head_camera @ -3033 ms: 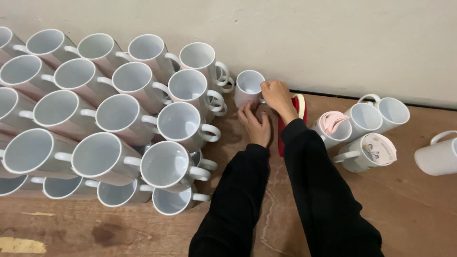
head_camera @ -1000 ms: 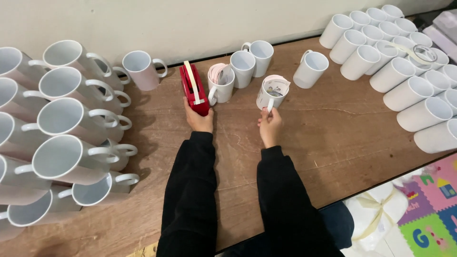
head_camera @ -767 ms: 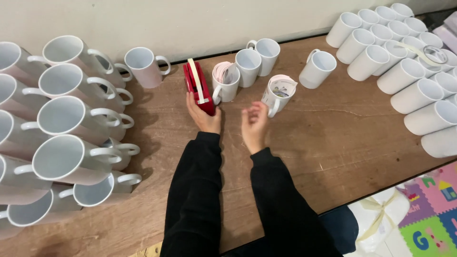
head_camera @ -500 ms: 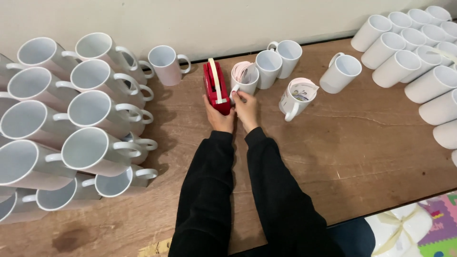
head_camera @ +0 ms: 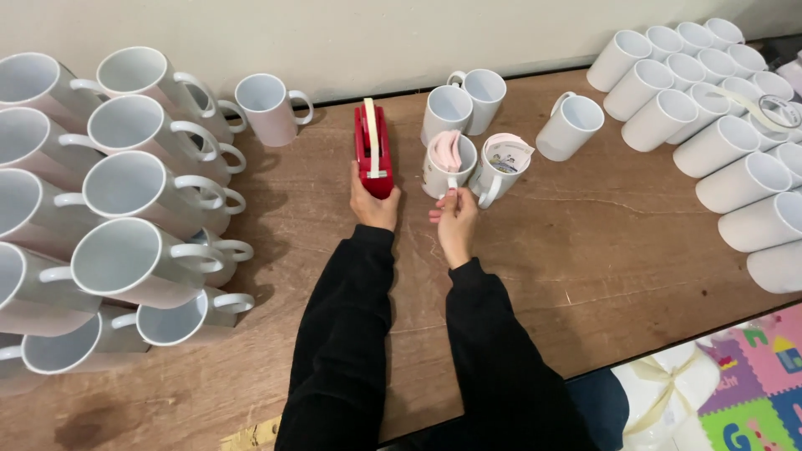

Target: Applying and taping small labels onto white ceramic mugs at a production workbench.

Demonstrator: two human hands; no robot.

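Two hands at the wooden table (head_camera: 585, 250). Left hand (head_camera: 372, 205) grips the near end of the red tape dispenser (head_camera: 373, 150), long axis running away toward the wall. Right hand (head_camera: 455, 224), loosely curled and holding nothing, sits just right of it, fingertips touching a paper-stuffed white mug (head_camera: 444, 167).

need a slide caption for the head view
Left hand grips a red tape dispenser; right hand touches a paper-stuffed white mug on a wooden table.
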